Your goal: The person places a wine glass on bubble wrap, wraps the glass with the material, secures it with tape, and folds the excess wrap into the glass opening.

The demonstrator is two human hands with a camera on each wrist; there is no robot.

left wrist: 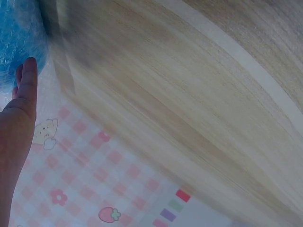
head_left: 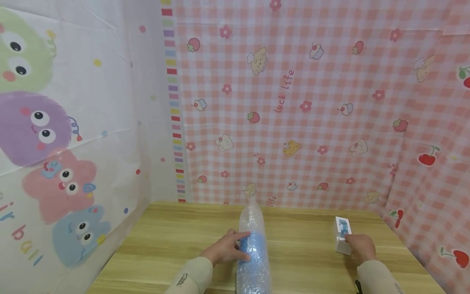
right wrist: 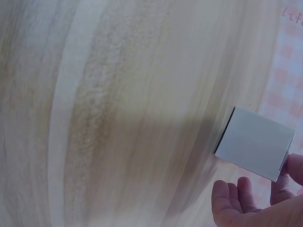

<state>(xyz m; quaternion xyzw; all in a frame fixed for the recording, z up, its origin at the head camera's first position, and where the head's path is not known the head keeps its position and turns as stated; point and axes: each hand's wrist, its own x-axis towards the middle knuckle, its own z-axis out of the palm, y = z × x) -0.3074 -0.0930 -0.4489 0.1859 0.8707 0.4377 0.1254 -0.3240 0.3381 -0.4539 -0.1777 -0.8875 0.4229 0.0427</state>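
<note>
In the head view, a long bubble-wrapped item (head_left: 253,261) shows blue through its clear wrapping; its near end is cut off by the frame. My left hand (head_left: 229,247) rests against its left side, index finger and thumb extended onto the wrap. The left wrist view has fairly straight fingers (left wrist: 29,85) touching the blue wrapped surface (left wrist: 19,38). Over at the right, my right hand (head_left: 361,247) pinches a small white box (head_left: 342,241) with a blue print. Seen from the right wrist, the thumb and a finger hold one edge of the box (right wrist: 255,142), while other fingers are loosely bent below it.
Both items are at a wood-grain table (head_left: 301,245). A pink checked cloth (head_left: 312,81) hangs behind it and continues on the right. To the left hangs a white sheet (head_left: 117,102) with cartoon figures.
</note>
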